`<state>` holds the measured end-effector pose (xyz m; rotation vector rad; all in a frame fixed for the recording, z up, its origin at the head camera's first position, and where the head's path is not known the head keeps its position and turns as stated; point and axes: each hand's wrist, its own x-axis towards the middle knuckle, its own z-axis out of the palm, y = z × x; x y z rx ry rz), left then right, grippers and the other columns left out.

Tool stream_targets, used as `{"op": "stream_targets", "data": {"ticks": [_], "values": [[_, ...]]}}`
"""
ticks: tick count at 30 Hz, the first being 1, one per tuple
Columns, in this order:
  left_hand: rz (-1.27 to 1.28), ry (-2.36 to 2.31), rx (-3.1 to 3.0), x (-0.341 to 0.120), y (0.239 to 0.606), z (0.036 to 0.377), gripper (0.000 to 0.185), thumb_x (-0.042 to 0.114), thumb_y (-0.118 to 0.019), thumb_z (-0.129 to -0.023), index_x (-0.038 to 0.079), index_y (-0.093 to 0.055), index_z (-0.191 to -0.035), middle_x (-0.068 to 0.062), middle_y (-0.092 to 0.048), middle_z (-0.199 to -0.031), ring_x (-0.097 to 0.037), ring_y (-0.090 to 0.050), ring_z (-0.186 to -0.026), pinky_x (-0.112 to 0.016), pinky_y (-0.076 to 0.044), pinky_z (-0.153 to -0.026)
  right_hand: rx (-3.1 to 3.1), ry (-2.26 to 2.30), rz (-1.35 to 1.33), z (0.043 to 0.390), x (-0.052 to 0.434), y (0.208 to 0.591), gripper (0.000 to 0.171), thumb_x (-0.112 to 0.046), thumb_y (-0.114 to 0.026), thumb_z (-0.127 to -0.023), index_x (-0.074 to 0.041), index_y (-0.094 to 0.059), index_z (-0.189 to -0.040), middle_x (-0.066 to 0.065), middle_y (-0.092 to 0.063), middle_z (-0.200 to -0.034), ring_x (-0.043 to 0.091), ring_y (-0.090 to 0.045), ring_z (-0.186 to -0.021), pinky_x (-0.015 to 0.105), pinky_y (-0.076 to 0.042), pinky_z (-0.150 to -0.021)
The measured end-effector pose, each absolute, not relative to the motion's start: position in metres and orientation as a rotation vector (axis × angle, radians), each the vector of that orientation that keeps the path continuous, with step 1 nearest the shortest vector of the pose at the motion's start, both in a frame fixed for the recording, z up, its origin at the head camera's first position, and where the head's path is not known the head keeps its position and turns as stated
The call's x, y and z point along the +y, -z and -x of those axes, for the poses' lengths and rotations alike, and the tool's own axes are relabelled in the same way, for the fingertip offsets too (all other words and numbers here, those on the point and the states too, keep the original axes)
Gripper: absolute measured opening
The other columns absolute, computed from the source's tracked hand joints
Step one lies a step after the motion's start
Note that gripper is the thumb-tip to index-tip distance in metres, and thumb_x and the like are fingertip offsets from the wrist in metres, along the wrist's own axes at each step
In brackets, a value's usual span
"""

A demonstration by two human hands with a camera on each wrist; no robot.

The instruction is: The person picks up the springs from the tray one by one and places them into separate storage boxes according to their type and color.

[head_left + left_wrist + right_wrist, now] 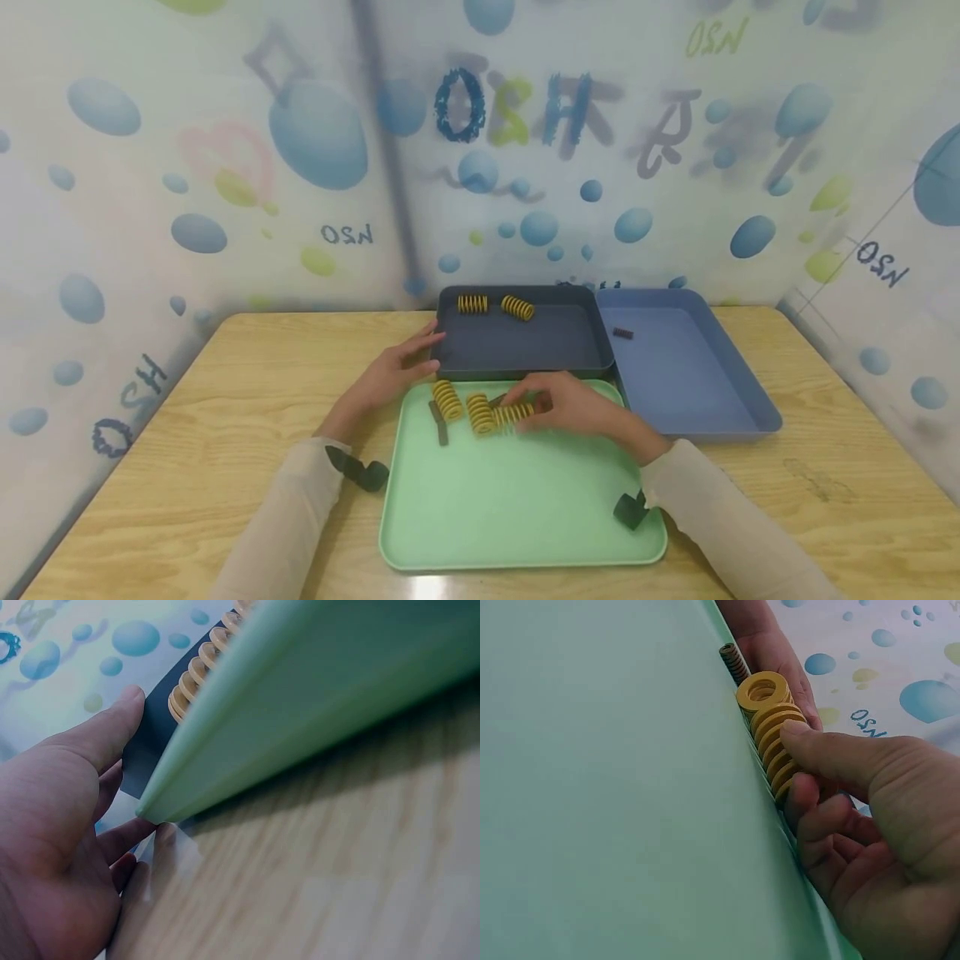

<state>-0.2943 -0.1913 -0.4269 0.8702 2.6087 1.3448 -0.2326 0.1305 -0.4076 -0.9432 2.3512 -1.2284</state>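
My right hand pinches a yellow coil spring between thumb and fingers, over the far side of the green tray. Close by its left end stands another yellow spring. Farther left are a third yellow spring and a thin dark spring. A second thin dark piece lies behind the held spring, mostly hidden. My left hand has its fingers extended at the left edge of the dark grey tray, beside the green tray's far left corner.
Two yellow springs, one at the back left and one beside it, lie in the dark grey tray. A small dark spring lies in the blue tray at the right. A patterned curtain rises behind the wooden table.
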Motion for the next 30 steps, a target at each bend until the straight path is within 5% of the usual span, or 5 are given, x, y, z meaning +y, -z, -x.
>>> {"op": "stream_targets", "data": {"ticks": [17,30], "values": [[-0.878,-1.341,2.615,-0.1911,0.4260,0.2936,0.056,0.034,-0.058,-0.096,0.014,-0.041,-0.146,0.005,-0.018,-0.158,-0.018,-0.015,-0.143,-0.046,-0.015,-0.114,2.329,1.266,0.897,0.2327,0.1322,0.4124,0.038,-0.029,-0.075,-0.084,-0.018,-0.067,-0.119,-0.005,-0.064,-0.114,0.011,-0.048,-0.064,0.028,-0.044,-0.060],[-0.876,-1.339,2.614,-0.1918,0.4266,0.2953,0.055,0.033,-0.058,-0.096,0.015,-0.042,-0.146,0.007,-0.018,-0.158,-0.016,-0.016,-0.143,-0.044,-0.015,-0.114,2.336,1.254,0.859,0.2319,0.1324,0.4115,0.036,-0.030,-0.075,-0.084,-0.021,-0.068,-0.118,-0.004,-0.065,-0.095,0.013,-0.048,-0.066,0.030,-0.045,-0.062]]}}
